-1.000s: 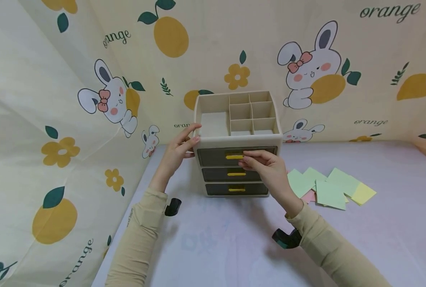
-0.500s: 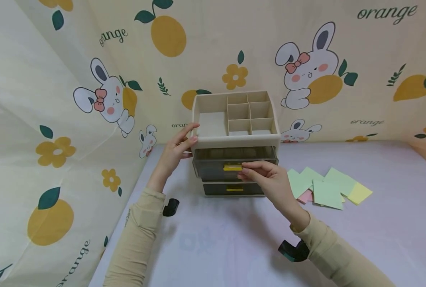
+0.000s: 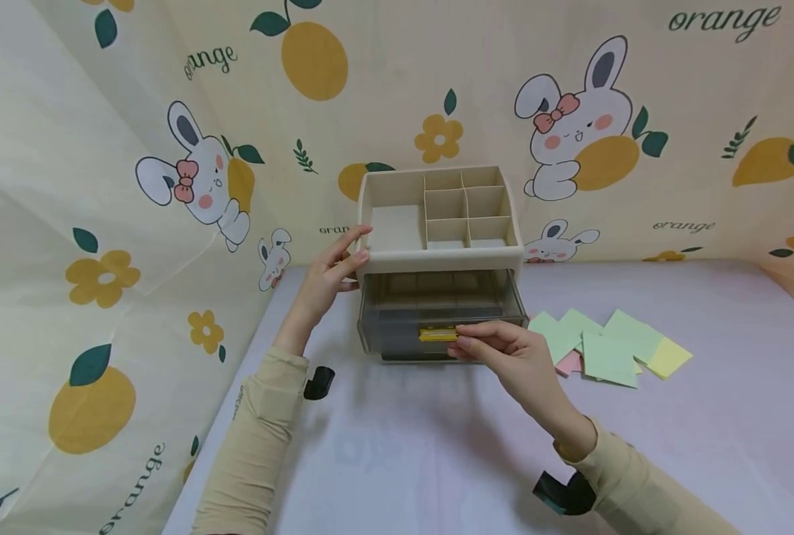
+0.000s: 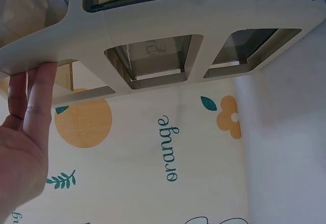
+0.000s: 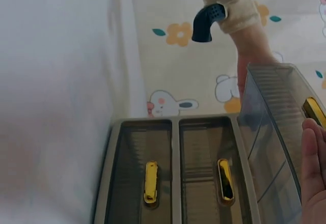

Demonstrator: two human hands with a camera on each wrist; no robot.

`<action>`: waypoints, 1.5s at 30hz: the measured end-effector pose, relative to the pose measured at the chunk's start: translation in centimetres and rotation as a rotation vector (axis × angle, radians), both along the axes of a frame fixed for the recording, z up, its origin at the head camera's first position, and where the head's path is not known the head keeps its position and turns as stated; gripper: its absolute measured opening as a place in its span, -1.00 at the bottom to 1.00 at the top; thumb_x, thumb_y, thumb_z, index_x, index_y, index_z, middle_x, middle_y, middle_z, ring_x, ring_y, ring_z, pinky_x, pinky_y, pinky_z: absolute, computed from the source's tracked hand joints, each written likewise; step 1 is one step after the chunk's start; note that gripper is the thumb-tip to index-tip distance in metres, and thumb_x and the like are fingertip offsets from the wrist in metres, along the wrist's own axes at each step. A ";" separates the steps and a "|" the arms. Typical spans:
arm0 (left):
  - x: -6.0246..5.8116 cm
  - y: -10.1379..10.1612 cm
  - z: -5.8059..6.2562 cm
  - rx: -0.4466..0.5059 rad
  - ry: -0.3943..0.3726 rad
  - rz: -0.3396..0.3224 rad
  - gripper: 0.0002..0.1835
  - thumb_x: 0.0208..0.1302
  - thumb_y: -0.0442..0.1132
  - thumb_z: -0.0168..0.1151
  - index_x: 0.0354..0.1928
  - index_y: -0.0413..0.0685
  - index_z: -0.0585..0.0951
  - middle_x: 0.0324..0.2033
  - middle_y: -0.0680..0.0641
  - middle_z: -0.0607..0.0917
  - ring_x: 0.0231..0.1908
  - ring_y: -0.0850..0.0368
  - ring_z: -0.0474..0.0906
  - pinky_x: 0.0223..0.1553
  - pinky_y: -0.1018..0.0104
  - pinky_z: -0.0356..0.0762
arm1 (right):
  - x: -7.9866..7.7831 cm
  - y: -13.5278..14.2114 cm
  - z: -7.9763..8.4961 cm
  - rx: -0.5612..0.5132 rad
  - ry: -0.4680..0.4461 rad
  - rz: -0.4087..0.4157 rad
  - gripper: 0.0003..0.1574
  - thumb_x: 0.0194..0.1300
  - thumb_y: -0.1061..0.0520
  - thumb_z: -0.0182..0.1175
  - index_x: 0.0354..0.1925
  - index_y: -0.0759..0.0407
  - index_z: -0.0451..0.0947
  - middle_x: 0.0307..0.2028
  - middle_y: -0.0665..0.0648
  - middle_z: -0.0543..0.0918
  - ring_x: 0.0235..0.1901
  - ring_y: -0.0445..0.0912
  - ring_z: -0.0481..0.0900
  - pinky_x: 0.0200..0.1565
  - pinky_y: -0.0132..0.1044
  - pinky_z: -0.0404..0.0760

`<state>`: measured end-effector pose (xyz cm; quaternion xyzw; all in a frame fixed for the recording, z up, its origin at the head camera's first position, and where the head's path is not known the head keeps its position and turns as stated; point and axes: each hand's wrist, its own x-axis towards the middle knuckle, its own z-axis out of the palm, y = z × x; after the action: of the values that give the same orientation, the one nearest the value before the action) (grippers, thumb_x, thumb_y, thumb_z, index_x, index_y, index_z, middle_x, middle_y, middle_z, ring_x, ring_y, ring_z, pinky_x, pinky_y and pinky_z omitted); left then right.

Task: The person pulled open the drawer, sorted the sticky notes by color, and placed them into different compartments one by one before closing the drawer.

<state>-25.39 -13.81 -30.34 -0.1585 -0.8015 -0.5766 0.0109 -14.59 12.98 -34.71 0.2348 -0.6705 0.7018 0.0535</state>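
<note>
A cream desktop drawer organizer (image 3: 437, 260) stands on the table, with an open-topped compartment tray above dark see-through drawers. Its top drawer (image 3: 397, 321) is pulled well out, overlapping the drawers below in the head view. My right hand (image 3: 513, 357) pinches the yellow handle (image 3: 437, 335) of this drawer between thumb and fingers. At the upper left corner, my left hand (image 3: 323, 286) holds the organizer's side, fingertips at the rim. Two lower drawers with yellow handles (image 5: 151, 182) stay closed in the right wrist view. Slotted side openings (image 4: 158, 56) show in the left wrist view.
Several green sticky notes (image 3: 610, 360), with a yellow note (image 3: 672, 358) and a pink one (image 3: 569, 363), lie loosely heaped right of the organizer. A cloth backdrop (image 3: 397, 96) printed with rabbits and oranges rises behind and at the left.
The top drawer has slid out from closed, moving toward me and lower in the head view, with my right hand on its handle. My left hand has kept its place on the organizer.
</note>
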 end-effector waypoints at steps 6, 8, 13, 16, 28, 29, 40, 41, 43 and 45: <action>-0.1 -0.2 -0.1 0.002 -0.005 -0.004 -0.55 0.33 0.03 0.00 0.26 0.43 0.34 0.01 -0.20 0.47 -0.11 -0.13 0.56 -0.03 -0.11 0.53 | 0.7 0.0 -0.2 0.019 0.018 0.001 -0.70 0.22 0.35 0.15 -0.09 0.54 0.52 -0.28 -0.04 0.74 -0.29 -0.14 0.72 -0.20 -0.24 0.65; -0.1 -0.2 -0.1 0.001 -0.005 -0.005 -0.55 0.33 0.03 0.00 0.26 0.44 0.34 0.04 -0.19 0.47 -0.10 -0.14 0.55 -0.03 -0.11 0.53 | 0.8 0.0 -0.3 0.026 0.021 -0.005 -0.71 0.23 0.35 0.15 -0.09 0.52 0.53 -0.28 -0.04 0.75 -0.29 -0.12 0.72 -0.20 -0.24 0.65; -0.2 -0.2 -0.2 -0.003 0.005 -0.006 -0.55 0.33 0.02 0.00 0.27 0.44 0.34 0.04 -0.21 0.46 -0.10 -0.15 0.55 -0.04 -0.11 0.54 | 1.1 0.0 -0.5 0.029 0.023 -0.005 -0.70 0.24 0.35 0.13 -0.07 0.52 0.52 -0.28 -0.04 0.74 -0.28 -0.12 0.72 -0.21 -0.24 0.65; -0.2 -0.2 -0.2 -0.005 0.008 -0.003 -0.55 0.33 0.02 0.00 0.27 0.45 0.34 0.03 -0.22 0.46 -0.11 -0.14 0.55 -0.04 -0.11 0.54 | 1.1 0.0 -0.5 0.032 0.025 0.001 -0.69 0.25 0.35 0.13 -0.06 0.51 0.52 -0.27 -0.04 0.74 -0.28 -0.14 0.72 -0.22 -0.22 0.65; 0.0 -0.2 -0.3 -0.017 0.009 0.006 -0.55 0.33 0.05 0.00 0.26 0.50 0.34 0.08 -0.15 0.45 -0.12 -0.11 0.54 -0.06 -0.09 0.55 | 1.9 0.9 -0.2 0.065 0.178 0.010 -0.70 0.22 0.46 0.08 -0.05 0.45 0.52 -0.29 -0.08 0.73 -0.30 -0.19 0.71 -0.25 -0.27 0.66; 0.0 -0.2 -0.2 -0.018 0.009 0.005 -0.55 0.33 0.05 0.00 0.26 0.49 0.33 0.08 -0.15 0.45 -0.12 -0.11 0.54 -0.06 -0.09 0.55 | 2.0 1.2 -0.1 0.067 0.189 0.004 -0.69 0.21 0.47 0.08 -0.05 0.45 0.52 -0.29 -0.09 0.73 -0.31 -0.20 0.70 -0.26 -0.28 0.66; -0.1 -0.1 -0.2 -0.023 0.008 0.005 -0.55 0.32 0.05 0.00 0.26 0.51 0.33 0.02 -0.21 0.46 -0.12 -0.11 0.54 -0.05 -0.09 0.55 | 1.3 5.7 -0.3 -0.161 0.314 0.029 -0.65 0.17 0.62 -0.06 -0.08 0.55 0.48 -0.35 0.11 0.74 -0.40 -0.12 0.70 -0.36 -0.40 0.62; -0.2 -0.1 -0.1 -0.022 0.007 0.004 -0.55 0.32 0.06 0.00 0.26 0.51 0.33 0.02 -0.20 0.46 -0.12 -0.11 0.54 -0.05 -0.09 0.55 | 1.2 6.2 -0.4 -0.176 0.317 0.030 -0.65 0.17 0.63 -0.07 -0.08 0.56 0.47 -0.35 0.13 0.74 -0.41 -0.11 0.70 -0.37 -0.40 0.62; -0.2 -0.1 -0.2 -0.018 0.002 0.001 -0.55 0.32 0.06 0.00 0.26 0.51 0.34 0.01 -0.20 0.47 -0.12 -0.11 0.55 -0.05 -0.09 0.55 | 0.9 7.3 -0.6 -0.198 0.316 0.030 -0.64 0.16 0.65 -0.08 -0.07 0.58 0.46 -0.35 0.16 0.73 -0.41 -0.10 0.70 -0.37 -0.41 0.62; -0.2 -0.1 -0.2 -0.015 -0.002 0.000 -0.55 0.32 0.05 0.00 0.26 0.51 0.34 0.03 -0.19 0.46 -0.11 -0.12 0.55 -0.04 -0.10 0.54 | 0.5 8.5 -0.8 -0.212 0.310 0.025 -0.62 0.16 0.66 -0.09 -0.06 0.59 0.45 -0.35 0.18 0.73 -0.41 -0.08 0.70 -0.36 -0.41 0.62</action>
<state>-25.55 -13.93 -30.54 -0.1580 -0.8059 -0.5705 0.0090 -14.10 21.47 -35.50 0.3414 -0.5734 0.7246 0.1722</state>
